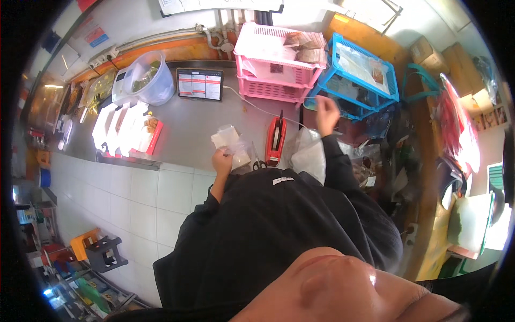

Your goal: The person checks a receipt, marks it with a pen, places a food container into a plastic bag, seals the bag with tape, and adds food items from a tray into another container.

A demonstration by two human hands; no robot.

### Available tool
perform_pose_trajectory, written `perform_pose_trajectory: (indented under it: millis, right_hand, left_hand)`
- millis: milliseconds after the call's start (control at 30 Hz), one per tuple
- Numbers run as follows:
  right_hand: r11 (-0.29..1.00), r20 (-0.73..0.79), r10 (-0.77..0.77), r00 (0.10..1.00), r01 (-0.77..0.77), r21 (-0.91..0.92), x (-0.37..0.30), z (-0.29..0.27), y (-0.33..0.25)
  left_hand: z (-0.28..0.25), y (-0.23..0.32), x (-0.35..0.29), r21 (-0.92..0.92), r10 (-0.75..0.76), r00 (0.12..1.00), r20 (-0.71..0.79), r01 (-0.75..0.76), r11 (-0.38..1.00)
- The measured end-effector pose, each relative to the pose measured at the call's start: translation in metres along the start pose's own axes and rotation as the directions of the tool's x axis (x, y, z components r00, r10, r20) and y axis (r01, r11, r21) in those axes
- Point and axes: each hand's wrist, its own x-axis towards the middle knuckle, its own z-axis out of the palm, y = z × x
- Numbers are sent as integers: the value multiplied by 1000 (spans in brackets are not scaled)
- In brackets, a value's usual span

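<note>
Across the steel counter [198, 123], pink baskets [268, 80] stand at 12 o'clock, a blue rack [354, 88] at 2, a tablet [199, 85] at 11. Near centre, a red tape dispenser [276, 139] separates the right hand [327, 115], at 2, its grip too blurred to tell, from the left hand [222, 161], at 9, gripping a clear packet [240, 159] beside scissors [256, 165].

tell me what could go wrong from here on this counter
The scissors lie close to the clear plastic bag in the left hand and might nick it. The white cable runs from the tablet toward the right hand; a sleeve could snag it and pull the tablet.
</note>
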Motion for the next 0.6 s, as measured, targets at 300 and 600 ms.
perform_pose_trajectory:
  millis: [300,600]
  right_hand:
    - [943,656,284,700,-327,-59,-160,149,-16]
    - [984,829,-169,533,47,171,-196,138,13]
  left_hand:
    - [0,9,4,-128,-111,988,108,125,984]
    - [-21,29,8,267,172,984,49,-179,947]
